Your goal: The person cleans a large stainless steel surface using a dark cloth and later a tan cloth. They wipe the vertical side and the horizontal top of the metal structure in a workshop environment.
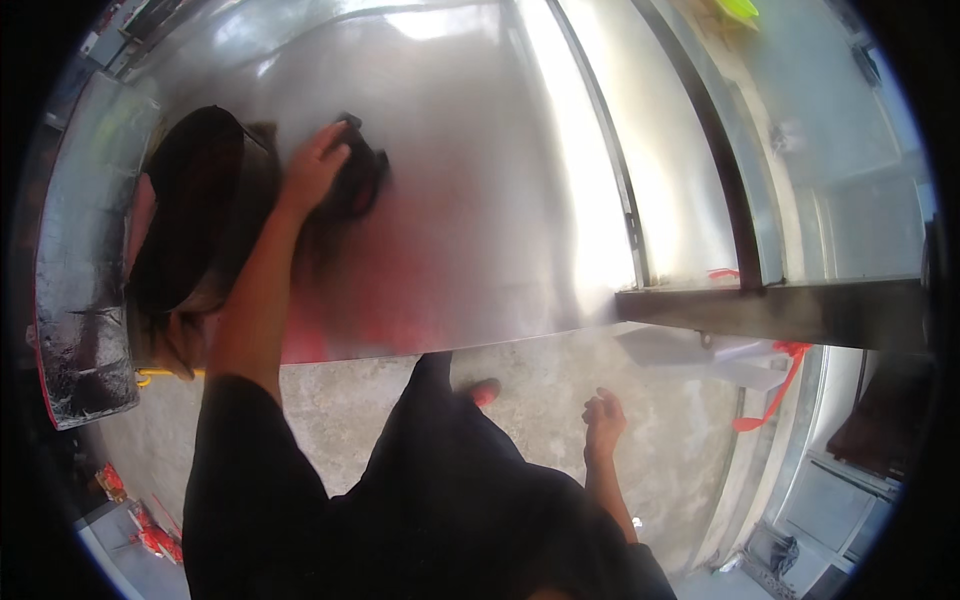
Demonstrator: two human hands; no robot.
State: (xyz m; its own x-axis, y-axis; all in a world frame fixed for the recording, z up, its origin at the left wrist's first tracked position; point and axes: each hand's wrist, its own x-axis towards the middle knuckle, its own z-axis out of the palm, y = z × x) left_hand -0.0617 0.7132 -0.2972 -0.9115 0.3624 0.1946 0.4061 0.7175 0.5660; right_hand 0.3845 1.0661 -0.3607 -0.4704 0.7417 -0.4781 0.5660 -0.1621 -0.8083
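My left hand (315, 169) reaches over the steel tabletop (465, 225) with its fingers on a crumpled-looking black item (358, 176), perhaps a cloth; motion blur hides its exact kind. Just left of that forearm stands a large dark rounded object (199, 202), like a deep pan or pot, partly covered by the arm. My right hand (604, 424) hangs away from the table above the concrete floor (547, 390). Its fingers are loosely curled and nothing shows in them.
A foil-covered slab or box (86, 262) stands at the table's left end. At the right, a dark metal rail (765, 311) juts past the table corner, with a red ribbon-like strip (787, 382) hanging below. Red packets (157, 536) lie at lower left.
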